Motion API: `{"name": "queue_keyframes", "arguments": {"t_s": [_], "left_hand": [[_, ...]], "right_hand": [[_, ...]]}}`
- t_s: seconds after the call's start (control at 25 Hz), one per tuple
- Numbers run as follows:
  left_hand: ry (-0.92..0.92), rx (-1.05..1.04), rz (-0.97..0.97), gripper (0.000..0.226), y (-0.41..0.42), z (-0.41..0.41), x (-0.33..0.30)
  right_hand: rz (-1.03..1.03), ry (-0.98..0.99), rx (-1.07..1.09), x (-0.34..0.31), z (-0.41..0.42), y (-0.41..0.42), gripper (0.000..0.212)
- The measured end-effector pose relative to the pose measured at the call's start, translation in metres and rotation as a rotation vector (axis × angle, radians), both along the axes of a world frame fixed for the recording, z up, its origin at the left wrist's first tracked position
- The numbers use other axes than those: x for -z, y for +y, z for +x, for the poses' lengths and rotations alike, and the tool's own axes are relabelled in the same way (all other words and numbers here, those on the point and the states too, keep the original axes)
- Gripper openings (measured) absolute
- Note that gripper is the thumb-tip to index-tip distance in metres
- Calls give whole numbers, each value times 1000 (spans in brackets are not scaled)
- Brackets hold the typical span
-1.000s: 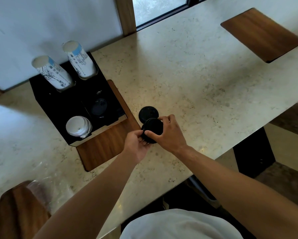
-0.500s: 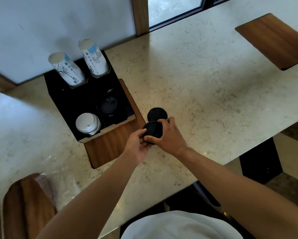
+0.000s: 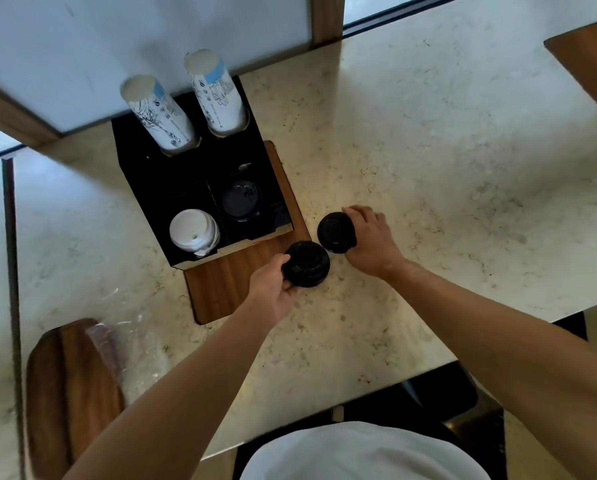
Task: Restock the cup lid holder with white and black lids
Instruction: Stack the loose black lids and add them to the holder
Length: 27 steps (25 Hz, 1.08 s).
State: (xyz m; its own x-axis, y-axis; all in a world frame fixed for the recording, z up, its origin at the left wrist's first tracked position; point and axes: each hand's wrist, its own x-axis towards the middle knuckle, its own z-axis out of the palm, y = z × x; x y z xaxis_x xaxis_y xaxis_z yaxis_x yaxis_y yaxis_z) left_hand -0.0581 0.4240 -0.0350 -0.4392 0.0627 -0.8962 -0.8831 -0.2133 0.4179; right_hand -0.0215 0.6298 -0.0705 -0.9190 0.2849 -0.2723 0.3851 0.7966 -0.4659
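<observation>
A black lid holder (image 3: pixel 151 188) stands on a wooden board (image 3: pixel 234 282). Its front left compartment holds a stack of white lids (image 3: pixel 193 230); the front right one holds black lids (image 3: pixel 240 200) lower down. My left hand (image 3: pixel 273 292) grips a stack of black lids (image 3: pixel 307 263) just above the board's right edge. My right hand (image 3: pixel 369 237) closes on a second black lid stack (image 3: pixel 335 232) that rests on the counter to the right of the holder.
Two sleeves of printed paper cups (image 3: pixel 158 114) stick up from the holder's rear slots. A clear plastic wrapper (image 3: pixel 124 341) lies on the marble counter (image 3: pixel 428 168) at the left. A wooden chair back (image 3: pixel 65 393) sits lower left, another wooden board (image 3: pixel 588 64) at far right.
Both hands held one black stack together before. Now they have parted: the left hand keeps that stack, and the right hand has moved onto the other black stack beside it.
</observation>
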Motion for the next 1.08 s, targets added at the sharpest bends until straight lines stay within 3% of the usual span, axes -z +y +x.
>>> {"name": "queue_keyframes", "arguments": {"t_s": [0.16,0.28,0.4,0.48,0.64,0.84,0.96,1.08], "left_hand": [[-9,-33,1,15,-4,-2,1],[-3,-58,5,15,-6,-3,2],[10,-74,28,17,-8,-2,2],[22,-51,59,21,-10,0,1],[26,-15,119,27,-14,6,-2],[43,-30,192,32,-26,14,-4],[64,-11,246,41,-27,19,-7],[118,50,241,36,-23,23,-11]], "right_hand": [[47,-45,-195,7,-9,2,92],[71,37,-54,7,-7,-3,82],[-108,139,131,-1,1,-18,84],[-178,162,122,-7,10,-35,85],[-111,139,43,-17,20,-66,87],[-88,138,99,-25,29,-89,92],[-192,125,169,-31,33,-96,90],[-351,155,229,-38,40,-98,83]]}}
